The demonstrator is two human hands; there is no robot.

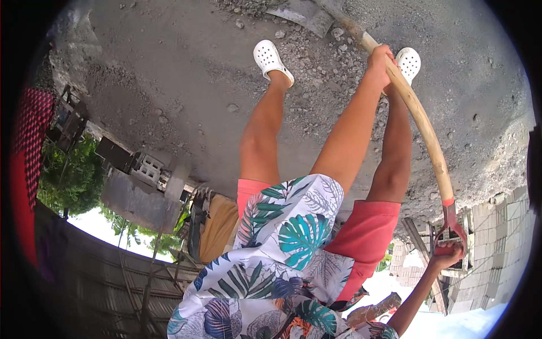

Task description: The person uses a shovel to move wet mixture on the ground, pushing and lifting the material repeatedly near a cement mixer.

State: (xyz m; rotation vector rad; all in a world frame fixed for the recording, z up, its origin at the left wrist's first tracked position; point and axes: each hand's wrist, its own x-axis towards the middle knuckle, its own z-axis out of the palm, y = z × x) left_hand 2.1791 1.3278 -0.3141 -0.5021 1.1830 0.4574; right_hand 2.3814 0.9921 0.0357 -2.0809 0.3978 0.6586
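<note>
A shovel runs down the right side of the view, with a pale wooden shaft (419, 112), which looks bent here, and a red D-shaped handle (451, 222) at its near end. My left hand (382, 61) is wrapped round the shaft's lower part, beside my white clog. My right hand (449, 254) is closed on the crossbar of the red handle. At the top edge, the grey metal blade (307, 16) lies low against the gravelly ground, partly cut off by the picture's edge. Loose grey gravel (330, 73) spreads between my feet and under the blade.
White clogs (270, 56) are on my feet, set apart on the dusty ground. Grey concrete blocks (497, 243) are stacked at the right. On the left stand a dark metal drum-like object (138, 198), brown cloth (219, 226) and a red checked cloth (34, 121).
</note>
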